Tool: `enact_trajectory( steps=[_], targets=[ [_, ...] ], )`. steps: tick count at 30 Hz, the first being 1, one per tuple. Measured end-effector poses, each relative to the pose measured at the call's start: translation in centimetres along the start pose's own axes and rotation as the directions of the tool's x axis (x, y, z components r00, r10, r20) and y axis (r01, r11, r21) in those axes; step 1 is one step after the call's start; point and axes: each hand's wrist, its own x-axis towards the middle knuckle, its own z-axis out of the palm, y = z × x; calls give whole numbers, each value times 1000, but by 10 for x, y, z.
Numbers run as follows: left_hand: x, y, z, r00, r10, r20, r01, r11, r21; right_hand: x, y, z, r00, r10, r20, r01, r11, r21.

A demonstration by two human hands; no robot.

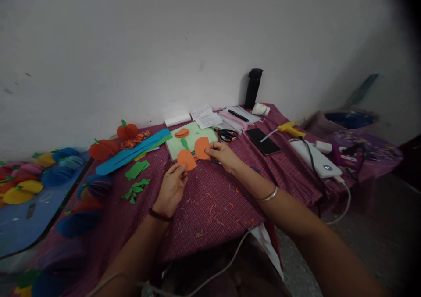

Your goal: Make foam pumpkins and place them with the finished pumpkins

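Note:
My left hand [172, 185] pinches a rounded orange paper cutout [187, 159] between thumb and fingers. A second orange paper piece [201, 148], also rounded, is gripped at its right edge by my right hand [223, 155]. Both pieces are held up close together over the near edge of a pale green sheet [200, 132]. On that sheet lie more orange cutouts [182, 132] and a green paper leaf [184, 144]. Black-handled scissors [226, 134] rest just beyond my right hand.
Green paper strips [137, 169] and small leaves [136, 190] lie left, near blue paper strips [134, 151]. Paper fruits [103, 148] crowd the left side. Rightward are a phone [263, 141], a yellow glue gun [291, 129], a white power bank [315, 159] with cables, and a black bottle [253, 88].

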Motion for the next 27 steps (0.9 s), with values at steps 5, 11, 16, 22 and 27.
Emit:
enact_trajectory(
  steps=[5,11,16,22,27],
  targets=[
    [1,-2,0,995,87,55,-93,988,123,-5,6,8,997,-42,72,48,995,-85],
    [7,5,-6,987,151,49,-157,976,149,-10,9,14,970,53,235,-29,994,-105],
    [16,18,-15,981,190,-28,-185,974,133,-14,16,18,942,172,288,-118,973,-197],
    [19,24,-22,983,183,-29,-176,970,166,-15,23,20,946,174,275,-89,951,-296],
    [17,15,-19,989,141,38,-146,965,216,-14,20,21,964,86,250,-19,966,-256]
  ],
)
